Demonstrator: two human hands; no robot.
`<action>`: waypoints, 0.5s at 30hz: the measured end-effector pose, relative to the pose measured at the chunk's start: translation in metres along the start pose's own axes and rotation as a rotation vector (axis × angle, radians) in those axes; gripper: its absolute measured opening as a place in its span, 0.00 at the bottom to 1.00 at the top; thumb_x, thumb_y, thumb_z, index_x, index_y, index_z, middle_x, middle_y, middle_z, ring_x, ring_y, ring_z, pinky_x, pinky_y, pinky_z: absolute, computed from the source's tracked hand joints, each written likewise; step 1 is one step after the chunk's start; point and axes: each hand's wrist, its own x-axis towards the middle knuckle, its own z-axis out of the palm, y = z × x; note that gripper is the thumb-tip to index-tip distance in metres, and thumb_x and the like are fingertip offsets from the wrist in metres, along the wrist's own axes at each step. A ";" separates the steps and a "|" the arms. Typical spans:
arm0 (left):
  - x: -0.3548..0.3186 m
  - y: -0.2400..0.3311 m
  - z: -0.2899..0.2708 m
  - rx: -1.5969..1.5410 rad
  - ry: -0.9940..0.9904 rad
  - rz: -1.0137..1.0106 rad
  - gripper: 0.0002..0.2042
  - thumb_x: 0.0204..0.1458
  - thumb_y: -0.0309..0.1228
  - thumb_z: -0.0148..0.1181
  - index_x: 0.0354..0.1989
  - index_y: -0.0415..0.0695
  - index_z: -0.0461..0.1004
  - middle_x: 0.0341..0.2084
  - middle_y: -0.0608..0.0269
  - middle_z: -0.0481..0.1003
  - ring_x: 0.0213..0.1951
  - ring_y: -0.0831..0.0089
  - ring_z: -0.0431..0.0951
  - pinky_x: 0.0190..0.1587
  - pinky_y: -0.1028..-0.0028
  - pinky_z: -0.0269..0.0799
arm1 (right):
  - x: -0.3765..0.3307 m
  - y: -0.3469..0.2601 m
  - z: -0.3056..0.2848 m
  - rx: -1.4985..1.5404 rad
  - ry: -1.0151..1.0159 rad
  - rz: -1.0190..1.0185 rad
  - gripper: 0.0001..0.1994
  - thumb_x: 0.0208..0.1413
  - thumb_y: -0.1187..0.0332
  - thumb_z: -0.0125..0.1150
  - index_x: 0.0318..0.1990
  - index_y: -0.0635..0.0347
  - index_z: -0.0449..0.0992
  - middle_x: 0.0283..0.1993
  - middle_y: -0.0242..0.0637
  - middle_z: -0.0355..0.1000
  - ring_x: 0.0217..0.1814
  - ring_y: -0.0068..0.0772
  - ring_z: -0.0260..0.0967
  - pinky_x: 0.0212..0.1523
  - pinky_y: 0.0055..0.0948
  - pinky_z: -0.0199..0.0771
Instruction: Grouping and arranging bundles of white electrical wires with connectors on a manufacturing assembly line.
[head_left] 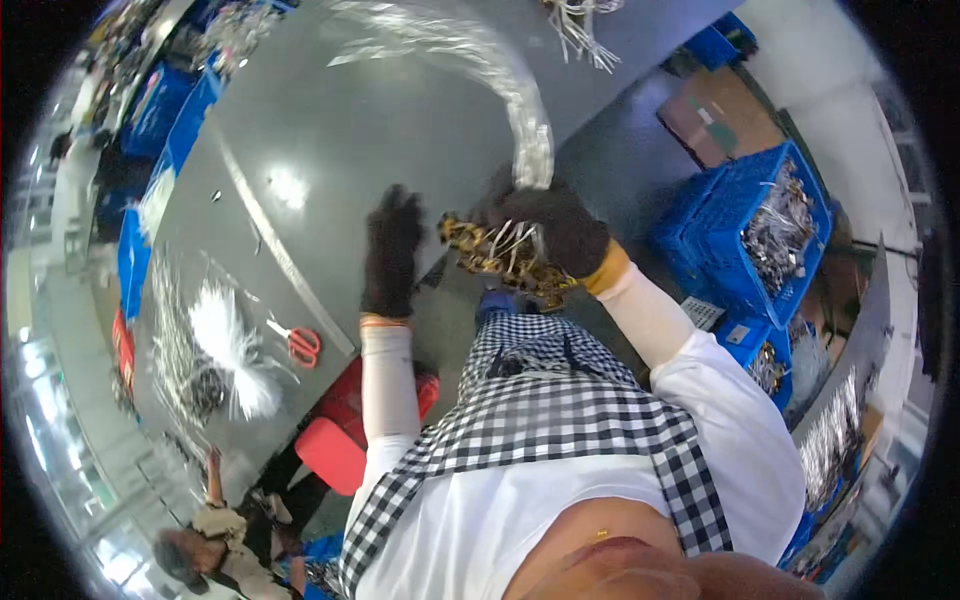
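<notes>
Right hand (560,228), dark-gloved, clenched on a blurred clear plastic strip bundle (520,110) above a gold-black tangle (505,258); the tangle's make is unreadable. Left hand (392,252) released, flat, just beside the tangle.

One head-worn fisheye view only; no second view is available for overlap. The scene is looked down on steeply from above the wearer's chest, whose checked apron (560,420) fills 6 o'clock. The grey worktable (330,150) is seen at 11 o'clock, blue crates (745,235) at 3 o'clock. Edges are bent toward the rim. Gloved hands are imaged close, near centre.
</notes>
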 end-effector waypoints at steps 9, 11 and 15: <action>-0.097 -0.102 0.075 -1.467 -0.206 -0.432 0.31 0.68 0.57 0.42 0.67 0.45 0.67 0.58 0.55 0.74 0.59 0.54 0.74 0.63 0.55 0.70 | -0.060 0.026 0.032 -0.062 0.229 -0.045 0.08 0.57 0.74 0.66 0.43 0.61 0.79 0.39 0.39 0.79 0.42 0.33 0.77 0.46 0.34 0.81; -0.121 -0.082 0.079 -1.572 -0.316 -0.476 0.31 0.68 0.55 0.43 0.69 0.45 0.65 0.64 0.54 0.70 0.63 0.54 0.70 0.68 0.52 0.65 | -0.054 0.051 0.036 0.074 0.283 -0.225 0.07 0.58 0.73 0.66 0.44 0.60 0.79 0.41 0.37 0.79 0.43 0.32 0.77 0.46 0.34 0.80; -0.157 -0.073 0.073 -1.187 -0.088 -0.571 0.31 0.65 0.55 0.50 0.70 0.47 0.65 0.67 0.51 0.67 0.65 0.54 0.67 0.70 0.49 0.61 | -0.045 0.079 0.015 -0.434 0.052 -0.409 0.13 0.59 0.66 0.69 0.46 0.63 0.79 0.40 0.39 0.80 0.44 0.32 0.77 0.48 0.37 0.79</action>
